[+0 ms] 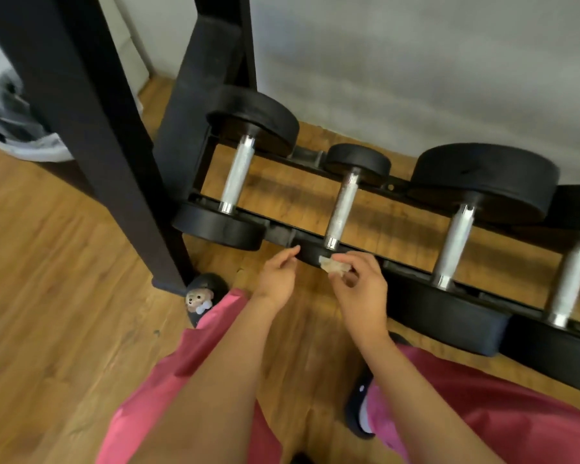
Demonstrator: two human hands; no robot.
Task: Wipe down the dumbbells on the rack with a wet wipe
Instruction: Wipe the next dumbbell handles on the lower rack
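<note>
Wooden floor (pixel 64 262) carries the low rack (pixel 278 233) of heavy dumbbells (pixel 342 209), and I judge the limp wet wipe (pixel 334 265), pinched in my right hand (pixel 360 293) at one's near head, needs a bunched grip, left hand (pixel 277 279) loose, empty.

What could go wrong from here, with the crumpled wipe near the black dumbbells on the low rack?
First, the right hand only pinches the small crumpled whitish wipe; it may slip out while rubbing. Second, the dark slipper with a toy charm stands close to the low black metal rack; a nudged black dumbbell might roll onto the foot.
</note>
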